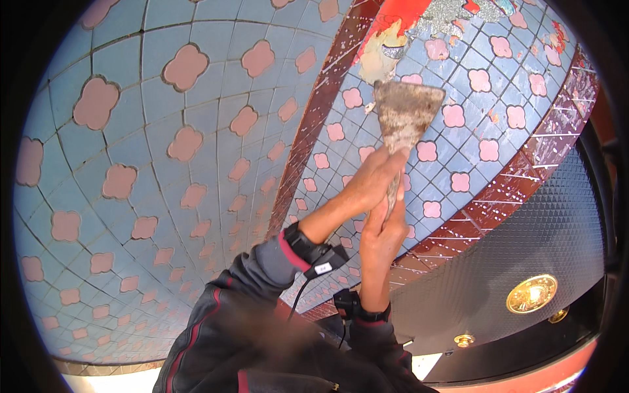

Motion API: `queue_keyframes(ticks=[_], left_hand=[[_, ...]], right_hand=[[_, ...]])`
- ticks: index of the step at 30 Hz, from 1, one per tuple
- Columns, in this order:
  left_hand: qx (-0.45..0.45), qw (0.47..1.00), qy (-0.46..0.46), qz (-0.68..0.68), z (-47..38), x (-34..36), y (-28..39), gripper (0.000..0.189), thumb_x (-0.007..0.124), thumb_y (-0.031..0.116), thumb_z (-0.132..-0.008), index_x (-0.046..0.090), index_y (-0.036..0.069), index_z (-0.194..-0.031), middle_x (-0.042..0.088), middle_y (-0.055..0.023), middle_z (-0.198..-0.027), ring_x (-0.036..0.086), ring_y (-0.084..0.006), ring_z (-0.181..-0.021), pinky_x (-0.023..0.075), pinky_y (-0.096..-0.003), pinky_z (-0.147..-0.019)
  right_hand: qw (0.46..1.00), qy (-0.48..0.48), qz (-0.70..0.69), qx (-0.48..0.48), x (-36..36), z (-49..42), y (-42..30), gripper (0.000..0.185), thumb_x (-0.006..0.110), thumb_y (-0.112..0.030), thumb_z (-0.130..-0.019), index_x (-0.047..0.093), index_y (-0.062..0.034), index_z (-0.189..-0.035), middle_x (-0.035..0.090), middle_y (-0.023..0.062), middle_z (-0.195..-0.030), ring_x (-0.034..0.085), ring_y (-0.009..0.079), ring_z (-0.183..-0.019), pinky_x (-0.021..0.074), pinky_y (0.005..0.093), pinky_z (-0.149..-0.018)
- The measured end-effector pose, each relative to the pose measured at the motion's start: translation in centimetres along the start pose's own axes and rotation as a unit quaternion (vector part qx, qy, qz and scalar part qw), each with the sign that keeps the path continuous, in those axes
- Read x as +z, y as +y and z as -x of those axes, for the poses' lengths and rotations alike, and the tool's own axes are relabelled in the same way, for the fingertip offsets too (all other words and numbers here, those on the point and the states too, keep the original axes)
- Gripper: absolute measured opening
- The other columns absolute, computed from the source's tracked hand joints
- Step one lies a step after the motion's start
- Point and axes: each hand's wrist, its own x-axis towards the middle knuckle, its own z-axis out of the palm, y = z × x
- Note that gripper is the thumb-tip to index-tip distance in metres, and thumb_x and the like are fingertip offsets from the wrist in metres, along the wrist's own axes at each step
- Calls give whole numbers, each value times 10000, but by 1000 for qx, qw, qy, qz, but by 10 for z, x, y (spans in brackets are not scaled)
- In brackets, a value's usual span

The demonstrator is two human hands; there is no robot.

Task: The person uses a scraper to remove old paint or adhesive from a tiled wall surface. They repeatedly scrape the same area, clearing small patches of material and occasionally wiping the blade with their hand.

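Both of my hands are on a wide-bladed scraper (409,110) with a worn, stained metal blade. My left hand (372,176) grips it at the neck, just below the blade. Lower down, my right hand (388,231) is wrapped around the handle. The blade points up the wall, over blue tiles (467,140) with pink four-lobed insets. Just above its edge is a torn patch of cream paper (378,61), beside remains of red paper (393,14) and a silvery torn layer (437,27).
Dark red border tiles (314,103), speckled white, run along both sides of the tiled strip. More blue-and-pink tiling (142,162) covers the left. At right is a dark textured door (491,275) with a round gold fitting (531,294). Cables hang from devices on my wrists.
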Motion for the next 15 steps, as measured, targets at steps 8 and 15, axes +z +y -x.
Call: queue_keyframes(ticks=[8, 15], left_hand=[[-33, 999, -23, 17, 2, -9, 8, 388, 425, 370, -1013, 517, 3, -926, 558, -49, -692, 542, -123, -606, 438, -270, -602], [-4, 1000, -15, 9, -27, -2, 20, 384, 461, 390, -1003, 509, 25, -895, 542, -50, -618, 535, -135, -535, 424, -274, -514]], right_hand=[[997, 30, -47, -57, 12, -2, -5, 481, 472, -252, -1014, 450, 91, -1350, 549, 92, -598, 514, 130, -526, 419, 317, -476], [999, 17, -14, -24, 8, -26, -2, 446, 472, -239, -1010, 479, 87, -1313, 573, 138, -596, 577, 220, -514, 443, 356, -500]])
